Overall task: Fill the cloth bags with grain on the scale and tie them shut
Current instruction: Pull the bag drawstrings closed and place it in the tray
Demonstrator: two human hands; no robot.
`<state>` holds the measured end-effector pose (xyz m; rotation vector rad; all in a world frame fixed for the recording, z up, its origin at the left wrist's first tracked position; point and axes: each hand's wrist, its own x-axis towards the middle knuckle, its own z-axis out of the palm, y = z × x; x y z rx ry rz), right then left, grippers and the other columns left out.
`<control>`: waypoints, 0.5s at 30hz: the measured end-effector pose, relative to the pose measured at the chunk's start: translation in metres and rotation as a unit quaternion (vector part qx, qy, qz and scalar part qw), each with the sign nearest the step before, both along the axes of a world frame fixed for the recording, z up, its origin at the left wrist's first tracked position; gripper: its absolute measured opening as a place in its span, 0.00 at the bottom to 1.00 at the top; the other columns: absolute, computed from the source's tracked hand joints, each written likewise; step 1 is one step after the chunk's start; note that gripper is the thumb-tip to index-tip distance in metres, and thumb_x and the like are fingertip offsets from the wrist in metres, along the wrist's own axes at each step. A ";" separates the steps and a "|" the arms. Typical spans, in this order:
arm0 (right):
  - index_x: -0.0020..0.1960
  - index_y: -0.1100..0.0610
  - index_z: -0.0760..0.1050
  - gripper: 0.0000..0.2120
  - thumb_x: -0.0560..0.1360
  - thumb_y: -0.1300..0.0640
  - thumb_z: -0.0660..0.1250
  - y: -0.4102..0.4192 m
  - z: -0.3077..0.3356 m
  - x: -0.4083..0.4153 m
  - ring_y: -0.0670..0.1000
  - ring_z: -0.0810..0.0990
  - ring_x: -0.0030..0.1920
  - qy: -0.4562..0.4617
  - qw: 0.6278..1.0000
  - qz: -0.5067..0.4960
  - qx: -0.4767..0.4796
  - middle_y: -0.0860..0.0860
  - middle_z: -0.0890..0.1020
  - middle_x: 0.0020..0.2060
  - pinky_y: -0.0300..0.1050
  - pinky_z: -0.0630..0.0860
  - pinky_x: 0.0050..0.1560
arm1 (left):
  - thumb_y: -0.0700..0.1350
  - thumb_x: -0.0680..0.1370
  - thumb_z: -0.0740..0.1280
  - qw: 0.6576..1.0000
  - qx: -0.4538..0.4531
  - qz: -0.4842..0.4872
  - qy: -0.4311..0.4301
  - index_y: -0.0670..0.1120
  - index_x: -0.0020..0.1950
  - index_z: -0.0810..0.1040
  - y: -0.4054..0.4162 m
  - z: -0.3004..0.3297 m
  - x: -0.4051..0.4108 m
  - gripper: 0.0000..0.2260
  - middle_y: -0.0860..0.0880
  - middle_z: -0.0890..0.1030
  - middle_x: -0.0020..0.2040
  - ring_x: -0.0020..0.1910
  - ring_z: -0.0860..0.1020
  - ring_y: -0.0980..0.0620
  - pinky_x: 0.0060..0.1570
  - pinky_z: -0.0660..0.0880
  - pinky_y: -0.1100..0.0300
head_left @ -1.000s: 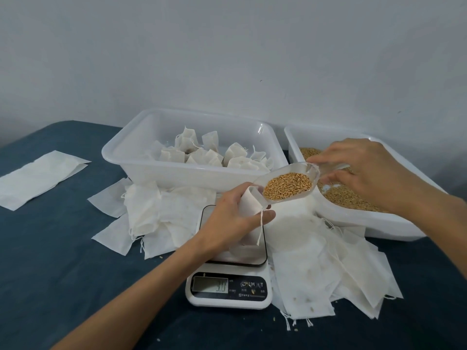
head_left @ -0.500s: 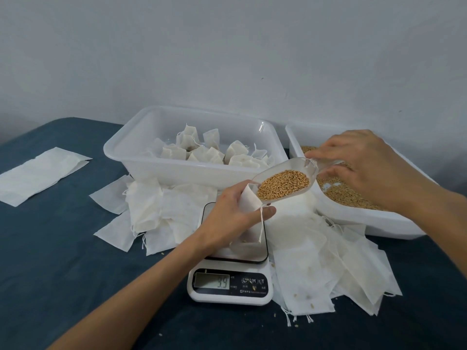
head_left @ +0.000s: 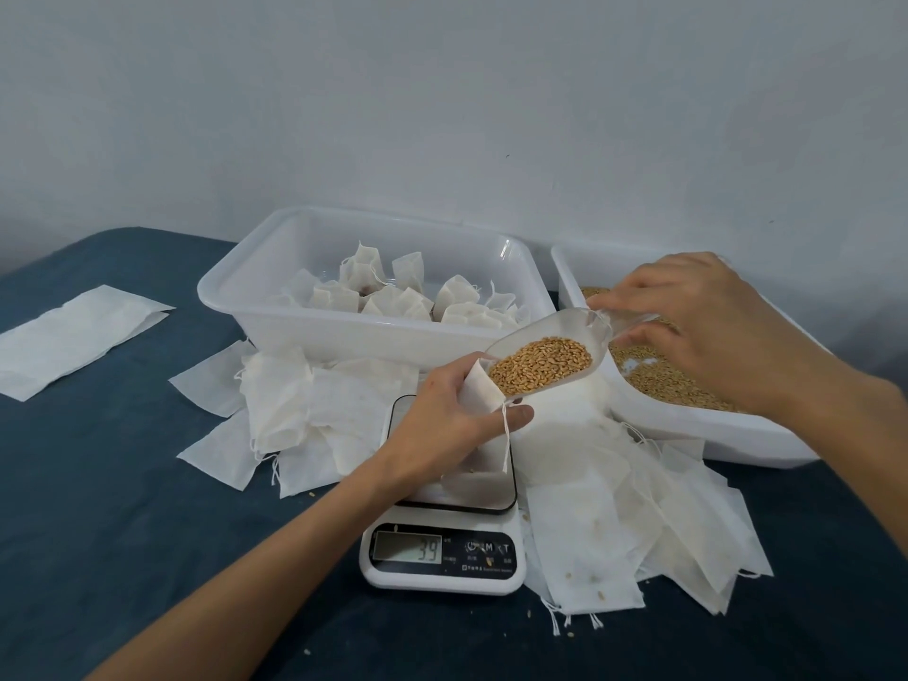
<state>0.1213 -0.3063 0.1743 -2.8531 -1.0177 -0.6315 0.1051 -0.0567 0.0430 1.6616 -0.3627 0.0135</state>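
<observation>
Head view, the only one.

Left hand [head_left: 454, 415]: fingers and thumb curled round the neck of a bag [head_left: 479, 393], holding its mouth up and open over the scale [head_left: 444, 538]. The bag's lower part sits on the platform behind the wrist; a drawstring hangs down past the thumb.

Right hand [head_left: 707, 331]: fingers pinching the handle of a clear scoop [head_left: 550, 353], which is loaded with grain [head_left: 540, 368]. The scoop's lip touches or sits just beside the bag's mouth, tilted slightly down towards it.

Scale: white, display lit and showing digits that look like 39.

Grain tub [head_left: 688, 425]: white, at right, part full, beneath the right wrist.

Second tub [head_left: 344, 336]: white, behind the scale, holding a cluster of filled, tied bags [head_left: 408, 302].

Empty bags [head_left: 614, 523]: flat, heaped on both sides of the scale, strings trailing. Another flat stack [head_left: 73, 336] lies well apart at far left.

Cloth [head_left: 123, 508]: dark blue, covering the table, with a few stray kernels near the scale.

Step in hand, by my reckoning: pouring grain into the bag on the scale. The next move calls for tipping the scoop gently so the grain runs into the mouth rather than over the thumb, watching the display, then setting the scoop down to free both hands for the string.
</observation>
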 end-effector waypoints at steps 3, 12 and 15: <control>0.61 0.56 0.83 0.18 0.72 0.65 0.75 0.001 0.001 -0.002 0.57 0.79 0.51 0.002 1.000 -0.004 -0.001 0.49 0.83 0.49 0.48 0.62 0.63 | 0.46 0.76 0.78 1.000 -0.002 -0.001 0.001 0.52 0.57 0.81 0.000 0.000 0.001 0.12 0.55 0.86 0.51 0.51 0.83 0.57 0.50 0.75 0.67; 0.62 0.56 0.83 0.17 0.73 0.64 0.74 0.004 0.006 -0.006 0.58 0.79 0.53 0.004 1.000 -0.011 -0.012 0.50 0.84 0.49 0.46 0.61 0.62 | 0.45 0.76 0.78 1.000 -0.009 -0.006 -0.005 0.52 0.57 0.82 0.001 -0.001 0.001 0.12 0.57 0.86 0.49 0.49 0.82 0.59 0.49 0.75 0.67; 0.62 0.56 0.83 0.18 0.73 0.64 0.74 0.004 0.007 -0.007 0.58 0.79 0.53 0.000 1.000 -0.012 -0.014 0.50 0.84 0.50 0.46 0.61 0.62 | 0.46 0.76 0.78 1.000 -0.006 -0.005 -0.009 0.53 0.56 0.81 0.001 -0.001 0.001 0.12 0.56 0.86 0.49 0.49 0.82 0.58 0.49 0.76 0.65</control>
